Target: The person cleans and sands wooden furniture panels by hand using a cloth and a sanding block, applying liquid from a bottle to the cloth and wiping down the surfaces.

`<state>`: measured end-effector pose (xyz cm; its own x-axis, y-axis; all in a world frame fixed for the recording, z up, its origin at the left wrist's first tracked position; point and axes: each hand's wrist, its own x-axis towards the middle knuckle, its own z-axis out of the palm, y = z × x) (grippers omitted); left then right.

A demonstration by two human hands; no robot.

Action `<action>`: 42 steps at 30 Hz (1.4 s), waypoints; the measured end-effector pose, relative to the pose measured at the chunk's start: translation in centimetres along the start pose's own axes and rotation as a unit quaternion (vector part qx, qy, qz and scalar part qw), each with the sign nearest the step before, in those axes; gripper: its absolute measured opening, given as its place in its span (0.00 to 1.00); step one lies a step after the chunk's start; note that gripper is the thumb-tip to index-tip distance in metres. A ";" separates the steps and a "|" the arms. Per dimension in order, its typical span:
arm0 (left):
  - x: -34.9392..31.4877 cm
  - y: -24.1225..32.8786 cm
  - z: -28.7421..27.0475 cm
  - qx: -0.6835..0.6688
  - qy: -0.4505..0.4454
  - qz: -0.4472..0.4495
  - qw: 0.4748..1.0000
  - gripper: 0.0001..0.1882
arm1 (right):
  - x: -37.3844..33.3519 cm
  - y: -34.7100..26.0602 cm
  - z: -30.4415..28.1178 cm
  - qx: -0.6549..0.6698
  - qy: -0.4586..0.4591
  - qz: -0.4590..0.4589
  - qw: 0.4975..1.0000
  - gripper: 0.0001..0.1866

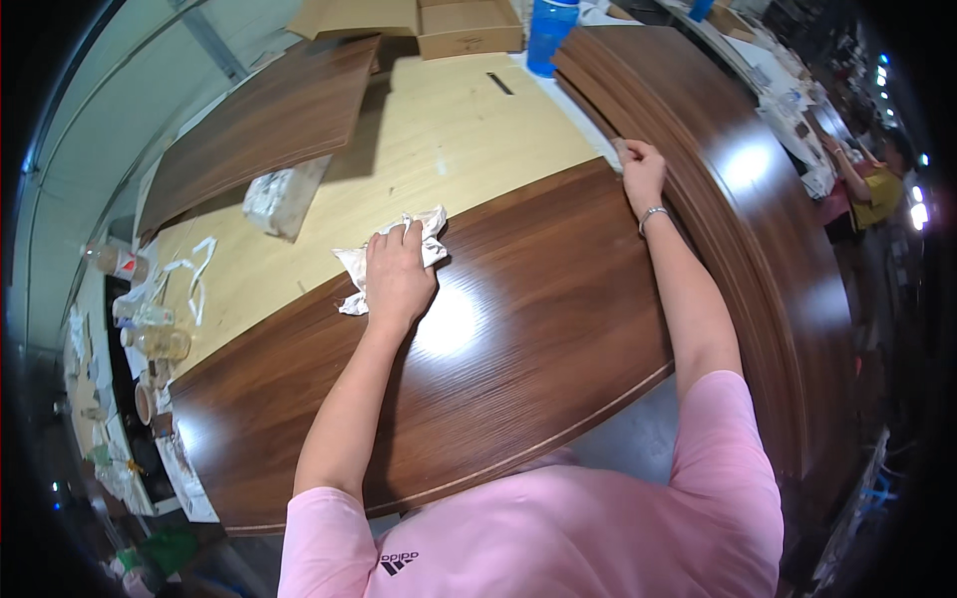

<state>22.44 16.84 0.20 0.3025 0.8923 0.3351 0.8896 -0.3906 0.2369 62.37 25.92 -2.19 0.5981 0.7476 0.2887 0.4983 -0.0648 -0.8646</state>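
Note:
A dark brown wood-grain panel (538, 329) lies in front of me, its glossy face up. My left hand (399, 274) presses a crumpled white cloth (431, 234) against the panel at its far edge, fingers bent over the cloth. At the panel's far right corner is my right hand (643, 174), its fingers curled together in a pinch. What those fingers hold, if anything, is too small to make out. A stack of similar brown panels (738, 179) stands right beside my right forearm.
Another brown panel (269, 120) rests raised on a wrapped white block (284, 199) on the pale board tabletop (439, 130). Bottles (159, 342) line the left edge. A cardboard box (469, 28) and a blue bottle (551, 38) stand at the back. Another person (872, 194) is far right.

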 end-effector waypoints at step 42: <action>8.9 14.9 8.0 -0.044 -0.048 0.161 0.985 0.31 | -25.2 4.2 -32.7 -0.042 -0.058 0.033 0.997 0.14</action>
<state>41.14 20.75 -0.56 0.5989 0.7347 0.3186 0.7106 -0.6710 0.2118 69.91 -14.84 0.30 0.5572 0.8111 0.1778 0.5135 -0.1683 -0.8415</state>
